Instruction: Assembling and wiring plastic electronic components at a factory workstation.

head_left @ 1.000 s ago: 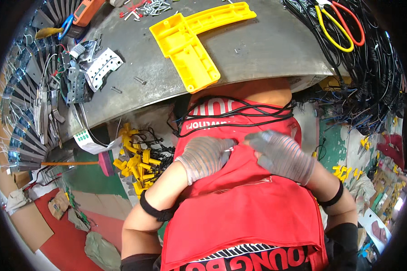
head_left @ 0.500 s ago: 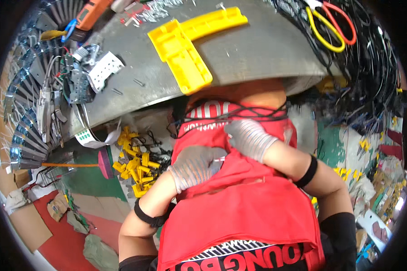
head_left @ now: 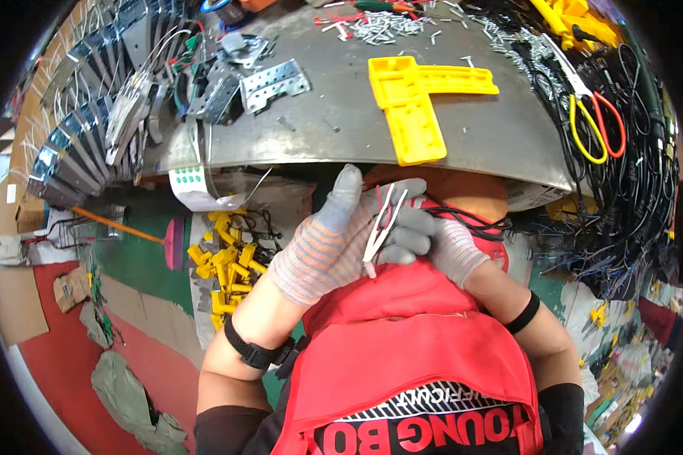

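Note:
My left hand (head_left: 322, 243), in a striped grey-coated glove, is lifted over my lap with the thumb standing away and the fingers curled. Across those fingers lies a white forked piece of wire (head_left: 377, 235), two thin legs meeting at a pale tip. My right hand (head_left: 459, 252), gloved alike, is close beside the left fingers, next to a bundle of black cable (head_left: 470, 220) on my lap. Its fingertips are hidden. Beyond both hands, a yellow plastic housing (head_left: 416, 136) with a side arm rests near the table's edge.
On the metal table (head_left: 311, 140) are perforated metal plates (head_left: 275, 83) and a pile of screws (head_left: 387, 29). Yellow-and-red-handled scissors (head_left: 588, 114) lie on black cables at right. Dark metal parts (head_left: 76, 152) line the left. Yellow plastic pieces (head_left: 231, 265) sit below the table.
My left hand has risen from the red apron and turned, bringing the white forked wire into plain view. My right hand has moved slightly right and lower. The table's contents appear shifted rightward in view.

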Motion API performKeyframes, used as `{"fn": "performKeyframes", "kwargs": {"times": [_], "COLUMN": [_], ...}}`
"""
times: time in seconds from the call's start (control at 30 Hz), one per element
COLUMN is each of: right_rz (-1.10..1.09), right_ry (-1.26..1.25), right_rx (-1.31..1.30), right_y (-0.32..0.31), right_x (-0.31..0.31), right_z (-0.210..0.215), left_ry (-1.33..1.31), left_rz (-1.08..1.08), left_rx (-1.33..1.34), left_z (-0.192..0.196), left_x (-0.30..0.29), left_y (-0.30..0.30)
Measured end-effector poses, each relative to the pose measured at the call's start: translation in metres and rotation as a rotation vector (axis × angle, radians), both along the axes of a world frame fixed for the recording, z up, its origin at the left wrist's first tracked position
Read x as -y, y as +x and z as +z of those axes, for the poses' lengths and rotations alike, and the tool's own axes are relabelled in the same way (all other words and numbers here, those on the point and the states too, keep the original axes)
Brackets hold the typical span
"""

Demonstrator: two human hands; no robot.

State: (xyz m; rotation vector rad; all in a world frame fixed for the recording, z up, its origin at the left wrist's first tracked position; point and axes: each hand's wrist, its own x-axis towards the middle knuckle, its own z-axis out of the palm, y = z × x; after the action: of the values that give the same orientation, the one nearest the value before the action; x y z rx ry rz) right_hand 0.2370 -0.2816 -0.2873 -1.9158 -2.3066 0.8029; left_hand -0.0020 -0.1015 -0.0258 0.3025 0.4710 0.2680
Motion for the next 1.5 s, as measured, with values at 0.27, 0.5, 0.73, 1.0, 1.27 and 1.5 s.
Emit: {"fn": "performKeyframes", "kwargs": {"times": [0.27, 0.5, 0.73, 1.0, 1.27, 1.5], "right_rz": [-1.446, -1.371, -0.541, -0.237, -0.115, -0.134], "right_ry": [-0.854, -1.094, -0.486, -0.208, -0.060, -0.330], "right_rx": [-1.851, -2.150, -1.225, 0.077, 0.205, 0.281], "right_y": [-0.083, -0.054, -0.021, -0.046, -0.062, -0.059], "right_x": [-0.102, -0.082, -0.054, -0.089, -0.092, -0.106], "right_z": [0.180, 0.081, -0.007, 0.119, 0.130, 0.119], "left_ry": [0.040, -0.036, 0.193, 0.355, 0.465, 0.517], "left_rz": [0.057, 0.103, 0.096, 0.030, 0.000, -0.031], "left_rx": [0.092, 0.158, 0.044, -0.259, -0.347, -0.214], "left_z": [-0.016, -0.011, -0.019, 0.001, 0.014, 0.028], "left_x": [0.005, 0.004, 0.009, 0.011, 0.017, 0.009], "left_y": [-0.013, -0.010, -0.020, -0.022, -0.025, -0.017]}}
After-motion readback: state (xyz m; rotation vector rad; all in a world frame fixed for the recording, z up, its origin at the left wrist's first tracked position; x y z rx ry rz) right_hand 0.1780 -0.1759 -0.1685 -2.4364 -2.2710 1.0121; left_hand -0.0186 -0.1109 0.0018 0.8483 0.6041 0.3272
